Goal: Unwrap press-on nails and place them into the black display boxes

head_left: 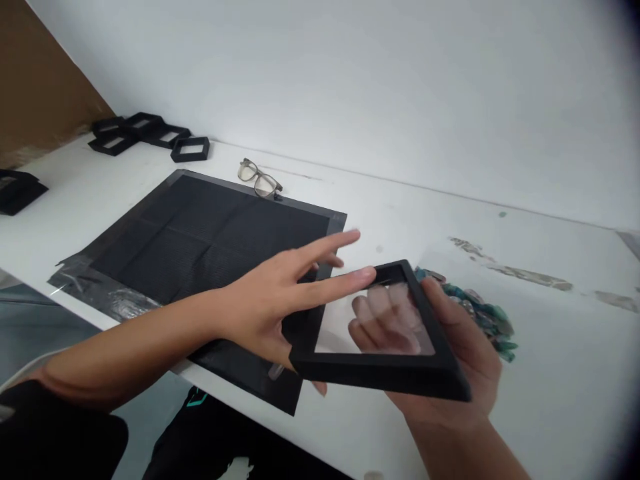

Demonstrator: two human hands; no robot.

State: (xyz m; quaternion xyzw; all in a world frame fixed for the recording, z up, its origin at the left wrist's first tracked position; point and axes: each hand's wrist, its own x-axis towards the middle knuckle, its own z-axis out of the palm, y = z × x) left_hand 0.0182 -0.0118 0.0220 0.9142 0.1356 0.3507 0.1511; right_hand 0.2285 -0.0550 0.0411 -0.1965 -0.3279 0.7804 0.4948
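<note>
A black square frame [380, 375] with a clear window is held tilted above the near side of the white table. My right hand [470, 360] grips it from below and the right, thumb along the right edge. Its curled fingers show through the window. My left hand [270, 297] spans the frame's left side, one finger on the far rim and the thumb passing behind the near left corner. Its other fingers stretch out past the frame. Beneath my left arm lies a black textured mat [200, 227] with taped edges.
Several black frames [190, 149] lie at the back left, and another dark piece [20, 192] sits at the left edge. Eyeglasses [260, 179] rest behind the mat. Blue-green shiny pieces [483, 313] are heaped behind my right hand. A wall borders the white table [560, 373].
</note>
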